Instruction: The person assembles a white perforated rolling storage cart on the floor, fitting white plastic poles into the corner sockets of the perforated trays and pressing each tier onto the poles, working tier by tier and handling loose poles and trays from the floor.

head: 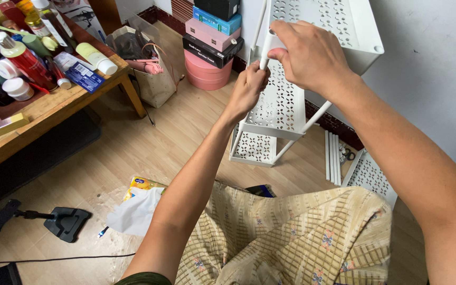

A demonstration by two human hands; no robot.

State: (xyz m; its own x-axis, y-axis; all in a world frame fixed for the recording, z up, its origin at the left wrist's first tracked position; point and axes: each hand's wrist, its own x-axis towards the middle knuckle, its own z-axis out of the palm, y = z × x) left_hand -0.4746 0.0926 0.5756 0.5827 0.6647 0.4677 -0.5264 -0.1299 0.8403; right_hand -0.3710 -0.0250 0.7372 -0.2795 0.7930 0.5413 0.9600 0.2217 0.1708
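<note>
Nearest, patterned cloth (302, 237) covers the lap, and a crumpled white tissue (135, 211) lies on a yellow packet (142, 184) on the wooden floor (149, 142), beside a black stand (64, 221). Up ahead, the left hand (246, 89) is wrapped tight around a white pole (265, 53) of the white perforated shelf rack (281, 100), and the right hand (307, 53) pinches that same pole just above it. The rack stands tilted against the wall. Spare white poles (333, 157) and a loose shelf panel (370, 177) lie right of it. Left, a cluttered wooden table (54, 105); beyond, a bag (151, 74), then stacked boxes (212, 37).
</note>
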